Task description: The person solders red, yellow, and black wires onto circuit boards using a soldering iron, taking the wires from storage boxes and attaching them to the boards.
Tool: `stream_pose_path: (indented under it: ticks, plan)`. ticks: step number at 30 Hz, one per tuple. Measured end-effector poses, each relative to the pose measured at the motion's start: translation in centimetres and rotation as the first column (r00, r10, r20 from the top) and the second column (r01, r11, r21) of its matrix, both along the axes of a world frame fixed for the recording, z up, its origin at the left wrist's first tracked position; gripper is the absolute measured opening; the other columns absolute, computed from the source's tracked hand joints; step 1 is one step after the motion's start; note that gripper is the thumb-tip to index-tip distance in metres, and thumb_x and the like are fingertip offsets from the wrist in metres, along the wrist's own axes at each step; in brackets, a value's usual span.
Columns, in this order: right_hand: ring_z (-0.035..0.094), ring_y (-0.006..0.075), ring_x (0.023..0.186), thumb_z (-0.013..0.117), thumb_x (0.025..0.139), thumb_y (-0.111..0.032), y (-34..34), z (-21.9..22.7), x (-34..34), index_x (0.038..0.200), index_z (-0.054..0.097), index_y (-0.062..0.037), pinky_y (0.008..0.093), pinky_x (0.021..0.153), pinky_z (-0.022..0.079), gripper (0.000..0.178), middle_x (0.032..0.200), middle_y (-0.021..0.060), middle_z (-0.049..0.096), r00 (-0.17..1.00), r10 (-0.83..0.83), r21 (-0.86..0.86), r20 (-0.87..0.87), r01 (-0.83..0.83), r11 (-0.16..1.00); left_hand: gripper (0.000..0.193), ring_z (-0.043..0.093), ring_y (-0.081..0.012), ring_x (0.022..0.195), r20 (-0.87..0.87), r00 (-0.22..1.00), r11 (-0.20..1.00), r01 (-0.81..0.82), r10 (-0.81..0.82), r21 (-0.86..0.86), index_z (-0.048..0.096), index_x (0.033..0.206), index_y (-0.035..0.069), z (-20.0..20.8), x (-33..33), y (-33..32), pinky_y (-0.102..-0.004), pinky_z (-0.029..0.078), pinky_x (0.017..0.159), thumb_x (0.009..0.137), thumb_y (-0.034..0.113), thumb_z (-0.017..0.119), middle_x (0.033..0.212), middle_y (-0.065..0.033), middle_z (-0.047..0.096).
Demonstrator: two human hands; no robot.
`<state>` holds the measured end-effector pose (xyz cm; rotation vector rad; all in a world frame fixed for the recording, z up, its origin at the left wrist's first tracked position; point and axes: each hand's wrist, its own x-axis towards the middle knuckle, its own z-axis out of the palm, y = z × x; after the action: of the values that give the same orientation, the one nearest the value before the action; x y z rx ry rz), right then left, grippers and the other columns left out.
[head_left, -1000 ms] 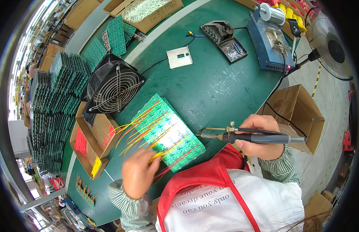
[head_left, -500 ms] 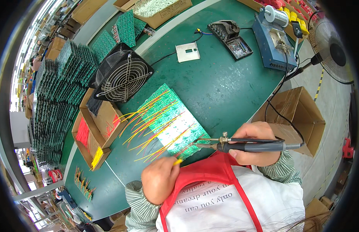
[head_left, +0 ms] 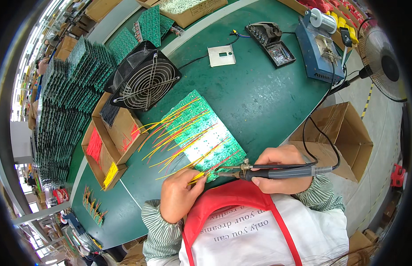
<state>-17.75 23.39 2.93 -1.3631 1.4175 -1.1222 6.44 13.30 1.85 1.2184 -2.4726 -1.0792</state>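
A green circuit board panel [head_left: 230,141] lies on the table in front of me, with rows of yellow and red wires [head_left: 172,116] sticking out past its left side. My left hand [head_left: 178,195] is closed in a pinch on yellow wire [head_left: 198,177] at the board's near corner. In my right hand [head_left: 283,170] is a soldering iron [head_left: 281,173] with a thin solder feed tube fixed along it. Its tip reaches the near end of the board, close to my left fingertips. Whether the tip touches a wire is too small to tell.
Left of the board stand a black fan [head_left: 146,82] and a cardboard tray [head_left: 121,159] of cut wires. Stacked circuit boards [head_left: 59,119] rise at far left. A blue solder feeder [head_left: 319,53] sits at back right, its cable running to the iron. An open carton [head_left: 334,137] stands beside the table.
My left hand has brought the yellow wire up to the board's near corner. The iron has shifted left and slightly down toward it. The whole view has shifted a little.
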Motion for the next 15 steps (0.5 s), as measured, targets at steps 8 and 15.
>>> stream_pose_path:
  ticks: [8,15]
  plan:
    - [0.059,0.0158,0.048,0.07,0.069,-0.013,-0.6,-0.3,0.1,0.076,0.061,-0.0026,0.0281,0.046,0.044,0.016,0.057,0.0058,0.06,1.0,0.02,0.027,0.004,-0.02,0.999,0.012,0.059,-0.0242,0.061,0.02,0.999,0.998,0.044,-0.045,0.049,0.064,0.08,-0.002,0.0,0.0,-0.8,-0.0313,0.045,0.055,0.077,0.008,0.071,0.073,-0.013,0.061]
    - [0.058,0.0155,0.048,0.071,0.069,-0.013,-0.7,0.0,-0.2,0.076,0.061,-0.0029,0.0279,0.046,0.043,0.016,0.057,0.0052,0.059,1.0,0.009,-0.008,0.002,-0.009,1.0,0.011,0.059,-0.0242,0.061,-0.003,0.996,0.992,0.085,-0.085,0.088,0.064,0.08,-0.001,-0.1,0.0,-1.3,-0.0315,0.046,0.055,0.077,0.007,0.07,0.073,-0.0125,0.062]
